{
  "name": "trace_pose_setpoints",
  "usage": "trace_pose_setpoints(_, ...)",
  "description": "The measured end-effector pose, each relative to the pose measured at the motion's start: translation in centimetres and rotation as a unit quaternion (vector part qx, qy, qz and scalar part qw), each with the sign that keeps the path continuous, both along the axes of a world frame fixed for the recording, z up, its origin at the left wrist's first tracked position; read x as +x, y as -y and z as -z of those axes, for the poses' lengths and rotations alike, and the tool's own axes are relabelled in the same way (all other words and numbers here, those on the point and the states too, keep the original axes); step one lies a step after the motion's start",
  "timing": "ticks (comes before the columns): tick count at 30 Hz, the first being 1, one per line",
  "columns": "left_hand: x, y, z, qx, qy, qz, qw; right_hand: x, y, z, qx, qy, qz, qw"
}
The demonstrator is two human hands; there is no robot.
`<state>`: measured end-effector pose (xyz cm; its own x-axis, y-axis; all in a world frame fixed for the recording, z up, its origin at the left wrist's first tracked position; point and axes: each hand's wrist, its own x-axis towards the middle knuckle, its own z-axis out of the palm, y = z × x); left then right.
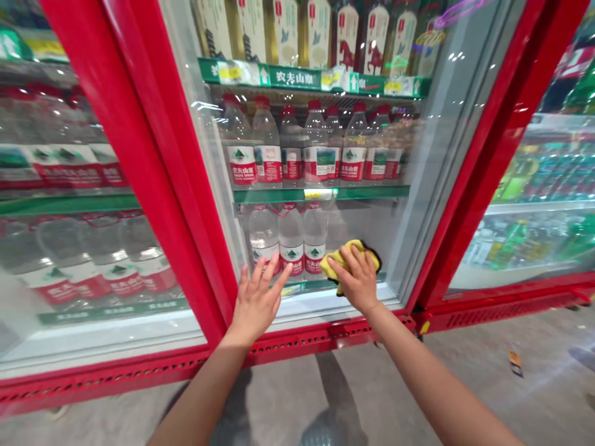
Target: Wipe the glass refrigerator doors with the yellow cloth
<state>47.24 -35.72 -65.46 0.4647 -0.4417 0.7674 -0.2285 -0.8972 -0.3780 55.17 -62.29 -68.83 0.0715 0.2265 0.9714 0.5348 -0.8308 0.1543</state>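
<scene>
My right hand [357, 282] presses a yellow cloth [331, 263] with a dark edge against the glass door [353, 217] of a red-framed drinks fridge. Its fingers are bent over the cloth, which spreads out past them on both sides. To the left, my left hand [258, 300] has its fingers spread near the lower left of the same door, with nothing in it. Whether its fingertips touch the glass I cannot tell. Behind the pane, water bottles [290, 232] with red and white labels stand on the bottom shelf, partly hidden by my left fingers.
More water bottles [316, 145] fill the middle shelf, and tall drink bottles [284, 34] stand above. Red door frames [153, 155] border the glass. Neighbouring fridges hold large bottles [111, 248] at left and green bottles [515, 241] at right. A small wrapper-like item [515, 363] lies on the grey floor [465, 384].
</scene>
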Motion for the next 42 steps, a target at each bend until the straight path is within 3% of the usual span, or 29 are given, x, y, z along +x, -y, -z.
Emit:
trace_pose_setpoints(2,-0.3,-0.6,-0.2,0.001,0.008,-0.007,1.000,0.6,-0.3,-2.0,0.093,0.032,0.018,0.995)
trace_pose_setpoints(4,-0.4,-1.0,-0.3,0.001,0.011,-0.008,1.000,0.8,-2.8,-4.9,0.164,0.030,0.024,0.986)
trace_pose_setpoints(6,-0.5,-1.1,-0.3,-0.001,0.015,-0.006,1.000,0.6,-6.4,-7.3,0.193,-0.011,0.022,0.981)
trace_pose_setpoints(8,-0.5,-1.1,-0.1,-0.010,0.020,-0.005,1.000,0.0,-9.7,-8.3,0.180,-0.062,0.007,0.982)
trace_pose_setpoints(11,-0.6,-1.2,0.3,-0.029,0.026,-0.009,0.999,-1.2,-11.8,-6.8,0.112,-0.090,-0.034,0.989)
trace_pose_setpoints(15,-1.3,-2.2,0.4,-0.035,0.023,-0.017,0.999,-2.1,-8.7,-4.0,0.051,-0.021,-0.050,0.997)
trace_pose_setpoints(19,-2.5,-4.0,-0.3,-0.029,0.018,-0.030,0.999,-1.7,-6.6,-5.2,0.099,-0.002,-0.022,0.995)
trace_pose_setpoints(22,-3.3,-5.1,-0.9,-0.036,0.008,-0.041,0.998,-1.7,-8.6,-6.2,0.128,-0.040,-0.027,0.991)
trace_pose_setpoints(24,-3.6,-5.7,-1.0,-0.039,0.003,-0.043,0.998,-2.1,-10.5,-5.6,0.121,-0.049,-0.036,0.991)
trace_pose_setpoints(27,-3.8,-6.3,-0.8,-0.037,0.004,-0.044,0.998,-2.5,-11.3,-3.4,0.016,-0.034,-0.079,0.996)
trace_pose_setpoints(29,-3.9,-6.5,-0.7,-0.035,0.005,-0.045,0.998,-2.5,-10.0,-2.0,-0.090,-0.008,-0.116,0.989)
trace_pose_setpoints(31,-4.0,-6.7,-0.7,-0.035,0.006,-0.045,0.998,-2.2,-8.0,-1.5,-0.132,0.018,-0.113,0.985)
trace_pose_setpoints(34,-4.3,-6.9,-0.8,-0.033,0.004,-0.049,0.998,-1.8,-7.1,-2.9,-0.033,0.004,-0.051,0.998)
trace_pose_setpoints(36,-4.6,-7.1,-1.0,-0.026,-0.001,-0.052,0.998,-2.0,-9.0,-4.5,0.058,-0.031,-0.031,0.997)
trace_pose_setpoints(38,-4.9,-7.4,-1.2,-0.018,-0.004,-0.053,0.998,-2.8,-12.0,-5.8,0.101,-0.056,-0.034,0.993)
trace_pose_setpoints(40,-5.2,-7.7,-1.3,-0.008,-0.002,-0.051,0.999,-3.7,-14.6,-6.0,0.074,-0.072,-0.050,0.993)
trace_pose_setpoints(42,-5.5,-8.0,-1.3,-0.001,0.003,-0.048,0.999,-4.1,-15.6,-5.1,-0.004,-0.090,-0.081,0.993)
